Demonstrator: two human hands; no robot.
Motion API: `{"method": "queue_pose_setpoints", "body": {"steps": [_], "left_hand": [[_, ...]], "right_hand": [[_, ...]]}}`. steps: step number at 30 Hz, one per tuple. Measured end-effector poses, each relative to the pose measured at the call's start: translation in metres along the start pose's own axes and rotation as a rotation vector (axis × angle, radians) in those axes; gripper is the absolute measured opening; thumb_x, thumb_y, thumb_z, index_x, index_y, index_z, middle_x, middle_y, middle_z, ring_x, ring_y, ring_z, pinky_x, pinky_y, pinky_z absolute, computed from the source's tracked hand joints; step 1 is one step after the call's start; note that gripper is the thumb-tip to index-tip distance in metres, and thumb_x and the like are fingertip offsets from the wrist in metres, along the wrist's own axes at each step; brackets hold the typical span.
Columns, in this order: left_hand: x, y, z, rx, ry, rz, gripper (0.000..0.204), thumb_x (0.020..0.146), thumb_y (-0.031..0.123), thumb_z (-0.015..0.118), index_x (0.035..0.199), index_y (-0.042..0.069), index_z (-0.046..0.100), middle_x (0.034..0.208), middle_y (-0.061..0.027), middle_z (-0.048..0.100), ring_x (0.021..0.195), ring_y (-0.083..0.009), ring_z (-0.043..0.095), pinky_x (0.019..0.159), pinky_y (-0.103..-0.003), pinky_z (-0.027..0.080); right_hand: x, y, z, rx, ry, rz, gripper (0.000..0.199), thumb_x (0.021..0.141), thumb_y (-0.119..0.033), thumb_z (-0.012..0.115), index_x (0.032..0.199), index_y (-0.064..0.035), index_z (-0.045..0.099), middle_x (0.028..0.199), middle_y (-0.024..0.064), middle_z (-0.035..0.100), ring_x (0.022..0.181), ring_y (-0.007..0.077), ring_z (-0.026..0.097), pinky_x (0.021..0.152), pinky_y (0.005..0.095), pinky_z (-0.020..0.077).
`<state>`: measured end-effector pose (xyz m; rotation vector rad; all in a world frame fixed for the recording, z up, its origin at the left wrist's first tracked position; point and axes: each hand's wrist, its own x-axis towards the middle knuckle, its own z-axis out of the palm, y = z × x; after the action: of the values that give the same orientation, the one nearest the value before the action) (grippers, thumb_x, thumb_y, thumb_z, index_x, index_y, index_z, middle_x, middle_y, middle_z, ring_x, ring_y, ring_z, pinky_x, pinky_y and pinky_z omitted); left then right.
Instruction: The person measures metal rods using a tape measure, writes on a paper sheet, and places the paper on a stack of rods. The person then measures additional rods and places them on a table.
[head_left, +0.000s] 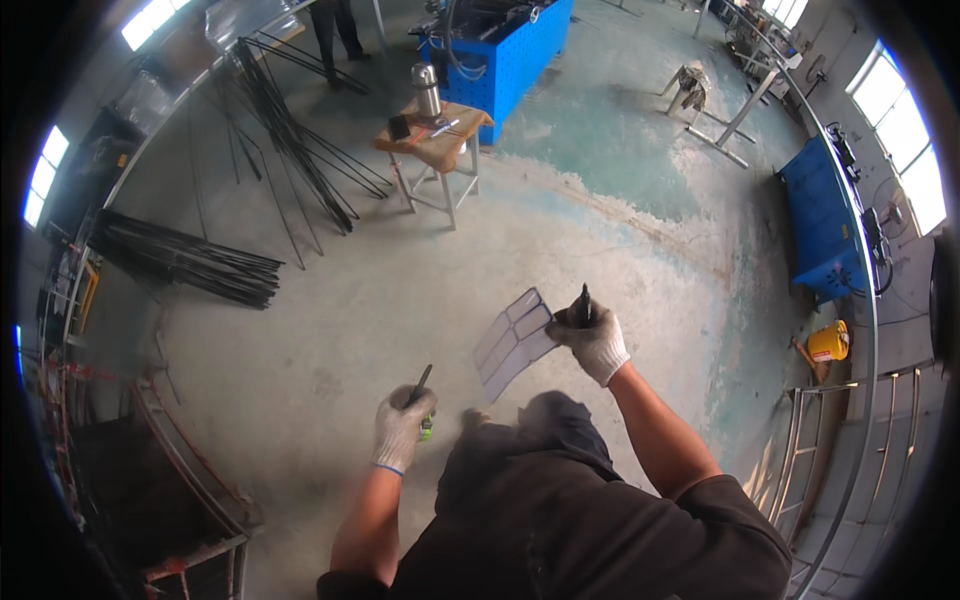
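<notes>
My left hand [400,428], in a white work glove, is closed around a small tool with a green body and a thin dark tip [421,385] that points up and away from me. My right hand [592,340], also gloved, grips a dark marker-like stick [583,303] together with a pale, panelled sheet [512,341] that hangs to its left. Both hands are held out over the bare concrete floor, about a forearm's length apart. My dark trousers and shirt fill the lower middle of the view.
A small stool-like table [437,150] with a steel flask and small tools stands ahead. Bundles of dark metal rods [290,135] lie at the left. Blue machines [495,55] stand at the back and right, a yellow bucket [828,341] and steel railings [810,440] at the right. A person's legs show far back.
</notes>
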<state>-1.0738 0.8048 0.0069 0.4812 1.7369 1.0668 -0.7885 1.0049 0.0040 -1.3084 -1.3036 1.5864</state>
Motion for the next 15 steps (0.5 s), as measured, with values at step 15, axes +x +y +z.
{"method": "queue_pose_setpoints", "body": {"steps": [15], "left_hand": [[0.275,0.153,0.111,-0.093,0.093,0.176,0.013,0.094,0.013,0.076,0.102,0.004,0.073,0.082,0.0026,0.063,0.069,-0.007,0.057,0.063,-0.026,0.047]], "right_hand": [[0.414,-0.057,0.045,-0.105,-0.16,0.088,0.037,0.082,-0.006,0.089,0.084,-0.0118,0.052,0.093,0.0052,0.075,0.064,0.0097,0.06,0.053,0.0269,0.046]]}}
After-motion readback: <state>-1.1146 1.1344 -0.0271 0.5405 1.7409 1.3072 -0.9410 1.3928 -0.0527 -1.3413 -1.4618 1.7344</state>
